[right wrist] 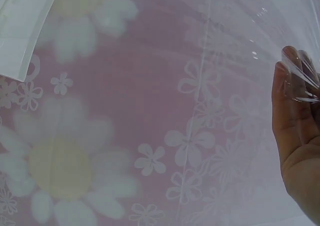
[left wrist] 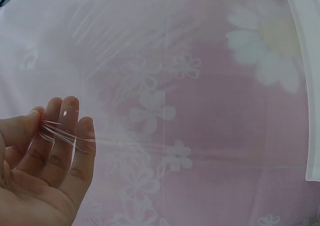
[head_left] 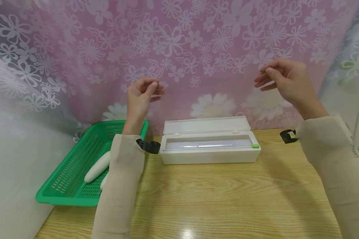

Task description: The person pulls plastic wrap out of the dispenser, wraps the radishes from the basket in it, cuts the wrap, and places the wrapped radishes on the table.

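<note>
Clear cling film stretches away from both hands, puckering into creases where the fingers gather it. My left hand is raised at the left, pinching one gathered corner between thumb and fingers. Higher up on the right, my right hand grips the other corner; the right wrist view shows film bunched at its fingertips. Between and below the hands stands a long white cling film box, its lid tipped back. A film roll lies inside, and a green slide cutter sits at the right end.
At the left, a green plastic basket holds long white vegetables, partly hidden behind my left sleeve. Black wrist straps stick out from both cuffs. A pink flowered curtain hangs behind the wooden table.
</note>
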### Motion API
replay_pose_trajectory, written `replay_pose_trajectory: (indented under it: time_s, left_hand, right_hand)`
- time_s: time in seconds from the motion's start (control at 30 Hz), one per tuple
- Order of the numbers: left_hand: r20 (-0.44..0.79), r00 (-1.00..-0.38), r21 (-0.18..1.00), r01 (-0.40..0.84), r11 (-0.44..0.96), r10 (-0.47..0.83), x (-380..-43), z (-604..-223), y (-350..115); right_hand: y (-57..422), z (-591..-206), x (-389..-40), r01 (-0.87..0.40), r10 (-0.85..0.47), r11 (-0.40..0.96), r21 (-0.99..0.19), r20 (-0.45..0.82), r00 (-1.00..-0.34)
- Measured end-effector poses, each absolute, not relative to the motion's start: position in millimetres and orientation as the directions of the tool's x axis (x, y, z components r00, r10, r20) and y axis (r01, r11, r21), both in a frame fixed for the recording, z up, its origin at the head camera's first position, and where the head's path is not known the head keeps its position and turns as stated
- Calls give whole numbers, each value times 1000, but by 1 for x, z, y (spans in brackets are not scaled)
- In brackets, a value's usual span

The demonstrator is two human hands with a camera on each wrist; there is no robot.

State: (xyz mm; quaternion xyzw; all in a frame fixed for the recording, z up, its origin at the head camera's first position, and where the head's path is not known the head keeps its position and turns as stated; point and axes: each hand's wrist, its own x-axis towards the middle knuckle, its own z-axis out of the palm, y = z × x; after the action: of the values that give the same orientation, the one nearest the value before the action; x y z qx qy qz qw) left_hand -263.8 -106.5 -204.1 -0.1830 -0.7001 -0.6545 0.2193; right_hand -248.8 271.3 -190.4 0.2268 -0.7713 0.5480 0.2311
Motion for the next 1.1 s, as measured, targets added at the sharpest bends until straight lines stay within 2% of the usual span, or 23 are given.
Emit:
replay_pose_trajectory:
  time_s: [0.27, 0.53, 0.6, 0.7, 0.77, 0.87, 0.97, 1.1]
  left_hand:
    - [614, -789, 788, 613, 49, 3, -239, -211, -110]
    - [640, -765, 766, 642, 11, 79, -208, -223, -119]
    - [630, -769, 773, 634, 6, 103, -201, -227, -122]
    - [622, -769, 776, 630, 12, 146, -192, -233, -127]
    - [625, -759, 770, 638, 18, 181, -186, -237, -130]
    - [641, -725, 748, 664, 7, 250, -180, -244, -137]
    - [659, -679, 725, 688, -32, 323, -174, -252, -144]
    - [667, -614, 707, 701, -97, 423, -167, -265, -154]
  right_hand:
    - [274, -198, -224, -686, -146, 199, -700, 671, -727]
    - [277, -212, -191, -723, -176, 235, -649, 703, -689]
    - [278, -218, -186, -756, -202, 219, -617, 730, -653]
    - [281, -225, -178, -786, -233, 281, -551, 755, -613]
    - [282, -230, -173, -805, -250, 256, -535, 768, -589]
    - [283, -234, -162, -808, -267, 279, -518, 767, -584]
    - [286, -240, -153, -822, -296, 208, -529, 767, -569]
    - [292, -251, -141, -828, -355, 201, -523, 749, -560]
